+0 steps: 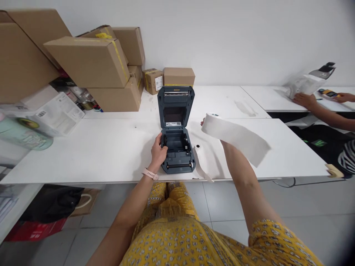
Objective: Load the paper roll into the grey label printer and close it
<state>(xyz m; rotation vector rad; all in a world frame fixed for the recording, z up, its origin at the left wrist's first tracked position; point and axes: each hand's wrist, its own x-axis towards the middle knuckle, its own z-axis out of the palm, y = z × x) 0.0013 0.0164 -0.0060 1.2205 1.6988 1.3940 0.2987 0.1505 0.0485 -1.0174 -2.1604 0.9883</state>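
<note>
1. White table [116, 155]: spans the whole work area; wall behind it.
2. Stacked cardboard boxes [88, 62]: far left, some with yellow tape, crowding that side up to the wall.
3. Printer [175, 130]: mid-table near the front edge, lid tipped up, inner bay and front roller exposed. Two low cartons [179, 77] sit behind the raised lid.
4. Paper roll [235, 136]: up off the table, right of the printer and apart from it; broad loose strip trails rightward over the right forearm.
5. White printed box [59, 116]: left, below the cartons; mint tumbler [36, 138] lies in front of it.
6. Plastic bag [305, 85]: far right, under a co-worker's hand [305, 100]; yellow device [328, 93] beside it, at the co-worker's other hand.
7. Smaller roll [200, 159]: just right of the printer, between it and the right arm, strip curling to the front edge.
8. Left hand [159, 149]: at the printer's left side, pink watch band [150, 173] on wrist. Thumb over the rim, fingers close together along the outside, gripping that edge.
9. Right hand [203, 122]: arm stretched forward, holding the roll; only fingertips show at its left end. Cannot tell finger spacing.
</note>
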